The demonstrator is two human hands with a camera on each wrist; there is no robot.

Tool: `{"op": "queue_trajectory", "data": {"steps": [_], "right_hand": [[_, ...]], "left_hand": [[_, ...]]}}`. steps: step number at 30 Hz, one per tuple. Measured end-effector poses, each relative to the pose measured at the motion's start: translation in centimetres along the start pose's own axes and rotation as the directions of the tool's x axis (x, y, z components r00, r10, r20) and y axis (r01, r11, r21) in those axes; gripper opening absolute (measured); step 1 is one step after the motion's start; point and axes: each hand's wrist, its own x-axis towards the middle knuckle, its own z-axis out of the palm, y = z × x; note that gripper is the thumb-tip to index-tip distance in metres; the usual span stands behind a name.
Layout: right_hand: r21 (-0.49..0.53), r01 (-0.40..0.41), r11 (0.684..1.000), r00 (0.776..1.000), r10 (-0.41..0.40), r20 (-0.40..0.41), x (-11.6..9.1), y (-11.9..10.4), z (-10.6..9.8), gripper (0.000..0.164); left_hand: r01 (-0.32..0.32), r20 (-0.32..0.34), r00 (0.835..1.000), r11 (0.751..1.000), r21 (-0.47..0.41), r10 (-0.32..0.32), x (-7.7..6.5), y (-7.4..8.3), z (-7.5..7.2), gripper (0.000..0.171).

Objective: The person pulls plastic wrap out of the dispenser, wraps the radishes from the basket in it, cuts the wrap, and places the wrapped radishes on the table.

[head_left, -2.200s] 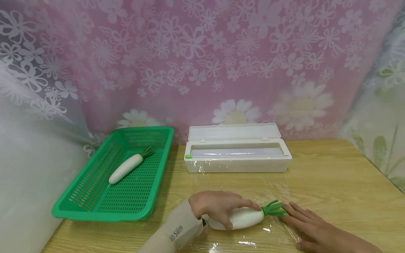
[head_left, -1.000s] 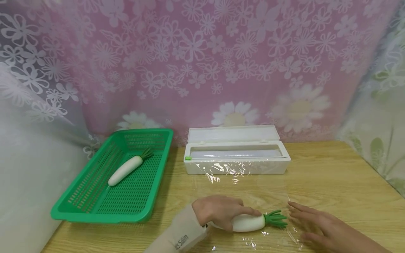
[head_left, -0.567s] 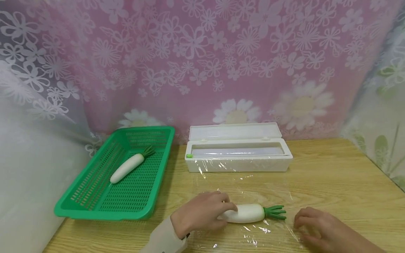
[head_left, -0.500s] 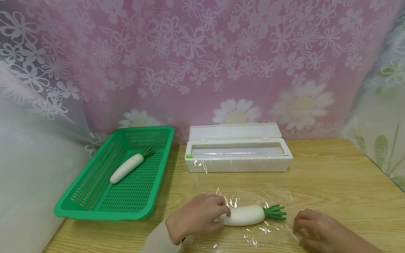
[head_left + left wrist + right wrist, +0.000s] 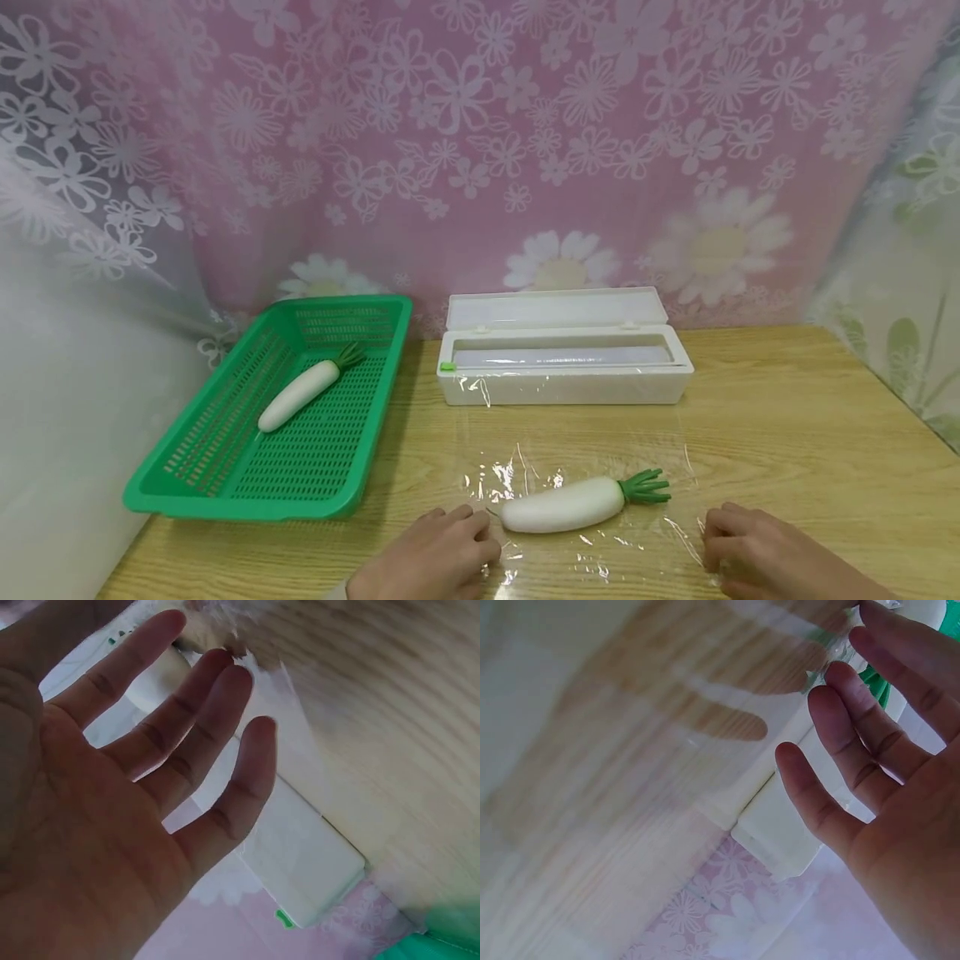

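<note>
A white radish (image 5: 562, 506) with green leaf stubs lies on a sheet of clear cling film (image 5: 555, 567), its leafy end to the right. The film runs forward from a white cling film dispenser (image 5: 566, 389). My left hand (image 5: 435, 557) is at the film's left edge, just off the radish's tip; the left wrist view shows its fingers (image 5: 202, 727) loosely bent and spread. At the film's right edge my right hand (image 5: 765, 554) seems to pinch the film between thumb and index finger; its other fingers (image 5: 832, 720) are slightly bent.
A green basket (image 5: 247, 507) with another radish (image 5: 298, 396) inside stands at the left. The dispenser's lid (image 5: 557, 309) is raised, with a green slider (image 5: 447, 367) at its left end. Behind the wooden table (image 5: 810, 417) hangs a pink flowered curtain (image 5: 480, 150).
My left hand has let go of the radish and moved left and nearer, to the film's edge. The radish now lies slightly tilted. My right hand's fingers have drawn in at the film's right edge.
</note>
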Motion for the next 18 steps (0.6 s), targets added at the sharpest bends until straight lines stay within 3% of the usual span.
{"op": "queue_trajectory", "data": {"steps": [6, 12, 18], "right_hand": [[0.001, 0.027, 1.000, 1.000, -0.027, -0.001, 0.36, -0.18, 0.27, 0.044], [0.001, 0.021, 1.000, 1.000, -0.021, 0.016, 0.50, -0.33, 0.22, 0.045], [-0.008, 0.041, 0.999, 0.999, -0.041, -0.005, 0.57, -0.23, 0.14, 0.019]], "left_hand": [[0.008, 0.037, 0.999, 0.999, -0.033, -0.006, -0.13, 0.24, 0.40, 0.014], [0.009, 0.003, 1.000, 0.999, 0.037, -0.009, -0.55, 0.36, 0.65, 0.019], [0.003, -0.005, 1.000, 0.996, 0.089, -0.003, -0.73, 0.38, 0.90, 0.013]]}}
